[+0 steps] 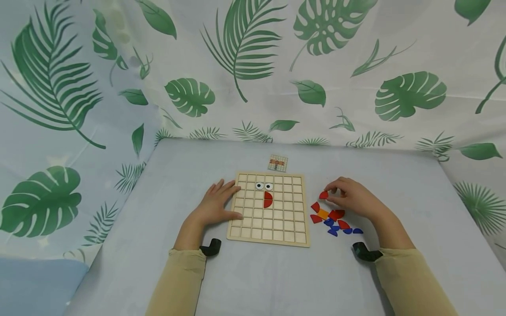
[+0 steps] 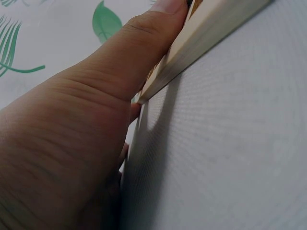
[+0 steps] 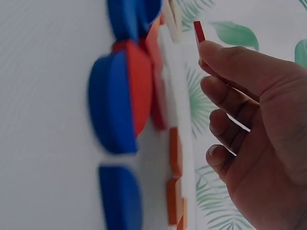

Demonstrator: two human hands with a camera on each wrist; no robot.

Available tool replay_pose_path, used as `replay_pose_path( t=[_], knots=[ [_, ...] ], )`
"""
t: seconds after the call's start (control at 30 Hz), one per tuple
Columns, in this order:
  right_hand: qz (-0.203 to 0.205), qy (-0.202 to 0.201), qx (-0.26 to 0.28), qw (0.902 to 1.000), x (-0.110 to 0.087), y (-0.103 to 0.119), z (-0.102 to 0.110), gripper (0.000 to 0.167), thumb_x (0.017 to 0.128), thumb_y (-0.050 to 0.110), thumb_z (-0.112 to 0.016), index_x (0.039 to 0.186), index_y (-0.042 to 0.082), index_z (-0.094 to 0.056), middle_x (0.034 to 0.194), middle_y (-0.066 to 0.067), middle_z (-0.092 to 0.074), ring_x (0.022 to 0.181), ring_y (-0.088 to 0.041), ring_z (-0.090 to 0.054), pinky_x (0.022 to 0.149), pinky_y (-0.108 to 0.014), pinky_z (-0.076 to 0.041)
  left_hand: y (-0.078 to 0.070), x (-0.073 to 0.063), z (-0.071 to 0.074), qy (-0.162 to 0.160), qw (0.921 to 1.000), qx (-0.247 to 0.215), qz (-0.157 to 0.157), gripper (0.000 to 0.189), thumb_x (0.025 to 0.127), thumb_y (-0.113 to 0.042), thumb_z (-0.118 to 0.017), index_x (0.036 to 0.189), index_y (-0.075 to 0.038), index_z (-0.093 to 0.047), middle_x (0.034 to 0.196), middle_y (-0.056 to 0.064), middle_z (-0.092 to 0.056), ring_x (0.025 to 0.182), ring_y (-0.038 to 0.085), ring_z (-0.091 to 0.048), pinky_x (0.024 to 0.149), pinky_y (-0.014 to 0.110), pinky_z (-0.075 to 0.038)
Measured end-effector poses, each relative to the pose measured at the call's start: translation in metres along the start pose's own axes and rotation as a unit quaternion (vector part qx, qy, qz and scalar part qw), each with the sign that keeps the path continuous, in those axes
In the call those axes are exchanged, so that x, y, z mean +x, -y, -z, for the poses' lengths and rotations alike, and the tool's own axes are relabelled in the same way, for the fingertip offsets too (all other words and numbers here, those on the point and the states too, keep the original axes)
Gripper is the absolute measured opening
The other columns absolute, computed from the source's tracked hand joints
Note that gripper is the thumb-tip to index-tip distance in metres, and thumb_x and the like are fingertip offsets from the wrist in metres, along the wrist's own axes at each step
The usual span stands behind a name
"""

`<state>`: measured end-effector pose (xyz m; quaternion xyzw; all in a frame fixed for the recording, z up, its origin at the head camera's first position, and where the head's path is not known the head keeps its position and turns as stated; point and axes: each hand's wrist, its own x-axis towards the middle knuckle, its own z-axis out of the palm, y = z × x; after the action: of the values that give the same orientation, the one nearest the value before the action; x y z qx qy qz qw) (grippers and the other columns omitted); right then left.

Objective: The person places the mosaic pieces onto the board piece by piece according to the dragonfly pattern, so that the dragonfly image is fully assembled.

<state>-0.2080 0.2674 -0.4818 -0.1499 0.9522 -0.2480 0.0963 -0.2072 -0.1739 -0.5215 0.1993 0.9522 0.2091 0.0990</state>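
Observation:
My left hand [image 1: 216,204] lies at the left edge of a square wooden grid board [image 1: 286,215], fingers spread and the thumb touching its rim, seen close in the left wrist view. Two round eye pieces [image 1: 259,186] and two red quarter-circle pieces [image 1: 268,203] sit in the board's cells. To the right of the board, my right hand [image 1: 352,197] pinches a red quarter-circle piece [image 3: 199,32] between thumb and index finger, raised above the table in the right wrist view. Below that hand lies a loose pile of red, orange and blue pieces [image 1: 336,215].
A small picture card [image 1: 278,163] with a grid pattern lies just beyond the board. Blue half-round pieces [image 1: 357,231] are at the pile's near right side. A pale cloth [image 1: 253,281] covers the table, and leaf-printed curtains [image 1: 276,105] stand behind and at the sides.

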Motion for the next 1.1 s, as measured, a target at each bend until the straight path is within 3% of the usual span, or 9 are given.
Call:
replay_pose_path(
  t=[0.3, 0.47, 1.1],
  knots=[
    [-0.004, -0.001, -0.003, 1.0, 0.009, 0.03, 0.001, 0.027, 0.091, 0.03, -0.072, 0.115, 0.02, -0.068, 0.103, -0.002, -0.063, 0.098, -0.023, -0.054, 0.077, -0.033, -0.054, -0.001, 0.001, 0.0, 0.005, 1.0, 0.003, 0.005, 0.097, 0.074, -0.069, -0.073, 0.154, -0.029, -0.036, 0.166, -0.004, -0.021, 0.156, 0.027, -0.004, 0.127, 0.048, -0.003],
    [0.025, -0.005, 0.002, 0.9997, 0.018, 0.047, -0.004, 0.027, 0.091, 0.027, -0.071, 0.116, 0.016, -0.068, 0.101, -0.002, -0.063, 0.099, -0.024, -0.053, 0.084, -0.039, -0.053, 0.0, 0.001, -0.001, 0.002, 1.0, 0.001, 0.003, 0.096, 0.074, -0.068, -0.073, 0.154, -0.028, -0.036, 0.165, -0.004, -0.022, 0.156, 0.027, -0.004, 0.127, 0.049, -0.003],
    [0.066, 0.031, 0.039, 0.9966, 0.062, 0.102, -0.04, 0.02, 0.093, 0.027, -0.067, 0.11, 0.015, -0.067, 0.097, 0.0, -0.063, 0.092, -0.02, -0.053, 0.08, -0.035, -0.047, 0.002, 0.001, -0.001, -0.001, 1.0, 0.004, -0.002, 0.096, 0.074, -0.068, -0.073, 0.154, -0.028, -0.036, 0.165, -0.003, -0.023, 0.156, 0.029, -0.005, 0.127, 0.05, -0.004]
  ],
)
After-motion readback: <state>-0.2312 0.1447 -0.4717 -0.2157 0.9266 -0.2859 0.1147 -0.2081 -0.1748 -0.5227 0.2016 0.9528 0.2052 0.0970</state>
